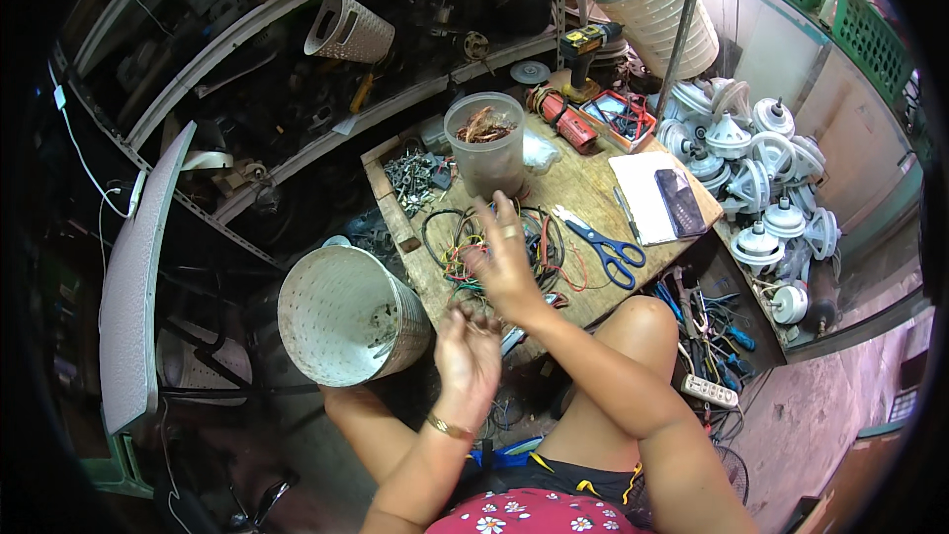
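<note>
My right hand (509, 272) is over the wire pile with its fingers stretched and apart, holding nothing that I can see. Below it, near the table's front edge, my left hand (468, 354) has its fingers curled in; whatever they hold, if anything, is hidden. Tangled coloured wires (544, 255) lie on the wooden table (598, 196), partly covered by my right hand. Beyond them stands a clear plastic tub (491, 163) with copper-coloured scrap in it. Blue-handled scissors (611, 255) lie right of the wires.
A white perforated basket (346, 316) stands left of my knees. Metal bits (417, 181) fill the table's left corner. A phone (680, 203), a red power tool (563, 121) and a drill (585, 59) lie farther right. White motor parts (756, 163) are heaped beyond, above hand tools (707, 321).
</note>
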Tool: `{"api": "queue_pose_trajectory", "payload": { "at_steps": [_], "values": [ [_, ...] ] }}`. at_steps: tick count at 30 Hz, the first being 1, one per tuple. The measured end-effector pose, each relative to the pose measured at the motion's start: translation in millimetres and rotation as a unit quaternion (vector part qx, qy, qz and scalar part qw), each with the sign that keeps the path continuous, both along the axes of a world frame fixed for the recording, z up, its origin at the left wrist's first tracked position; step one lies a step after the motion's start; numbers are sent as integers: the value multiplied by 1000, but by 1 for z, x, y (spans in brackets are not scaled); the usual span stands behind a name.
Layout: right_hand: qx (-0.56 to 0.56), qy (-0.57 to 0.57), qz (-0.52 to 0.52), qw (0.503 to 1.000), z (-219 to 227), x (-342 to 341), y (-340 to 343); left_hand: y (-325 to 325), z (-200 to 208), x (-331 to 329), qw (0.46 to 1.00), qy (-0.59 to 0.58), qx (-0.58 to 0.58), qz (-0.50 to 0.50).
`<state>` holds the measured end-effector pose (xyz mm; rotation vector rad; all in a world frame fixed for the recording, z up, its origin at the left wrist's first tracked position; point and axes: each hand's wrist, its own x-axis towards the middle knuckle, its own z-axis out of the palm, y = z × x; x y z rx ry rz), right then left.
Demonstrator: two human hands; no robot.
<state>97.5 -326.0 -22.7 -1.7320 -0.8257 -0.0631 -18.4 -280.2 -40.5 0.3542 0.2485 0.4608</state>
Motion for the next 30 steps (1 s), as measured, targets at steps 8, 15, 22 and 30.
{"api": "queue_pose_trajectory", "payload": {
  "at_steps": [8,15,22,30],
  "values": [
    [427,506,464,588,54,13,-45,117,83,198,713,104,670,177],
    [390,521,533,541,52,12,-62,64,99,174,787,-27,606,-115],
    [305,523,593,531,52,-15,-51,22,122,81,802,-22,456,-385],
    [244,546,625,502,45,-22,-46,25,104,67,831,-38,423,-358]
  ]
}}
